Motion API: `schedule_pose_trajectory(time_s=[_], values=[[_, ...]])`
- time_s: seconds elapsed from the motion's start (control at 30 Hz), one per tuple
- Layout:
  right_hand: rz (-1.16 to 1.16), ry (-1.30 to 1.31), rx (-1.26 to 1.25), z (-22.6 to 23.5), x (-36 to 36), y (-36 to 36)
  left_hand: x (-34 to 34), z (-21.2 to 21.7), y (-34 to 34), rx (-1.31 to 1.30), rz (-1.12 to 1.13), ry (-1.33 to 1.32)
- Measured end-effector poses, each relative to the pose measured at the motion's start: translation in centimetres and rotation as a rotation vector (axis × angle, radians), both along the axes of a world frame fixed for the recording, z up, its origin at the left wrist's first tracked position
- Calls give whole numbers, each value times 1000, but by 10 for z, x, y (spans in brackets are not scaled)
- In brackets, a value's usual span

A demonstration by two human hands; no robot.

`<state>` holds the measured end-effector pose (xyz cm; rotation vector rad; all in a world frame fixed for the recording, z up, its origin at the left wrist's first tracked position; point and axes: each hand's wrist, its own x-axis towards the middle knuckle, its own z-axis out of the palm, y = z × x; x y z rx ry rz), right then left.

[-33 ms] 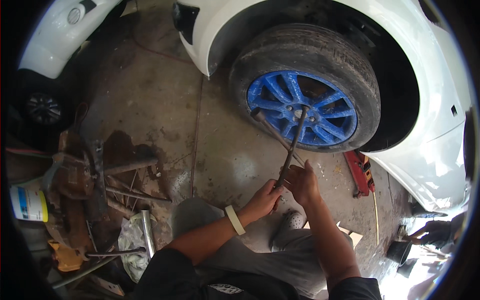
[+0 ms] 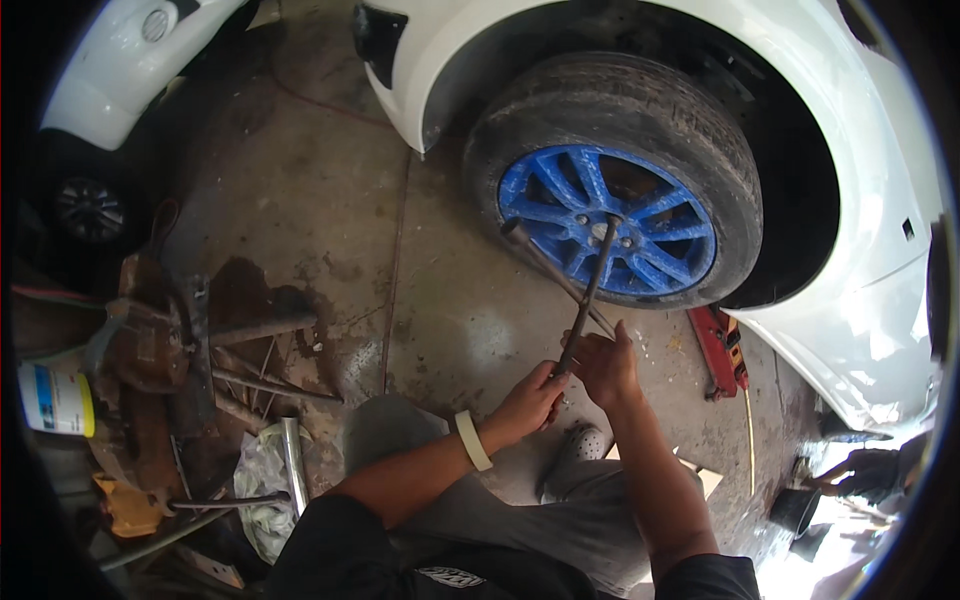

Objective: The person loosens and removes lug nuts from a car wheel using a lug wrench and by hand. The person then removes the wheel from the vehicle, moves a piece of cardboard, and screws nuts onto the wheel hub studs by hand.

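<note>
A four-way lug wrench [image 2: 596, 272] reaches from my hands to the hub of a blue wheel [image 2: 588, 178], its far end at the lug nuts. Closed round the near end of its shaft is my left hand [image 2: 532, 402], which has a pale band at the wrist. My right hand [image 2: 606, 368] is beside the shaft, thumb up and fingers apart, loosely bent. One cross arm of the wrench ends at that hand; whether it touches the palm is unclear. The black tyre [image 2: 600, 90] sits inside the wheel arch of a white car [image 2: 870, 340].
A red floor jack [image 2: 712, 350] is under the car, right of the wheel. To my left are a rusty metal stand [image 2: 150, 345], bars, a white tub [image 2: 58, 400] and a plastic bag [image 2: 262, 480]. Another person's hand [image 2: 835, 475] is by a black bucket [image 2: 795, 508] at far right.
</note>
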<state>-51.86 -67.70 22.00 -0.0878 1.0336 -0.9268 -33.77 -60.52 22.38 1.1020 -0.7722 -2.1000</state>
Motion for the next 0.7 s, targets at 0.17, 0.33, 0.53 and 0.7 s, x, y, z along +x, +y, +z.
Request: schedule_pose_trajectory(time_s=[0.17, 0.33, 0.53, 0.7], values=[[-460, 208, -296, 28, 20, -13, -3, -18, 2, 172, 64, 432], [787, 1857, -1516, 82, 71, 17, -10, -38, 6, -118, 74, 109], [965, 1062, -1453, 96, 95, 64, -7, -74, 0, -225, -49, 190], [771, 979, -1207, 103, 72, 66, -8, -75, -6, -283, -70, 294]])
